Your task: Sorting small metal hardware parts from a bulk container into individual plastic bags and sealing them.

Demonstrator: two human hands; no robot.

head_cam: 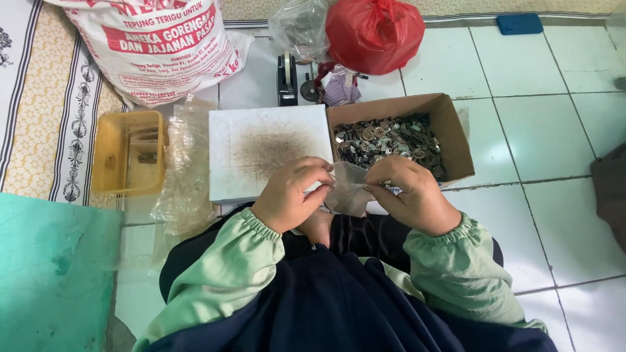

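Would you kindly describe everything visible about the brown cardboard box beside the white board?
The open brown cardboard box sits on the white tiled floor, its flaps folded out, touching the right edge of the stained white board. It holds a heap of small metallic pieces, silvery and dark, too small to identify. The right hand overlaps its near edge while pinching a small clear plastic bag together with the left hand.

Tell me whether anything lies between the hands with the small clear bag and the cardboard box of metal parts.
Nothing visible does. The left hand and right hand hold the clear bag just at the near edge of the open cardboard box.
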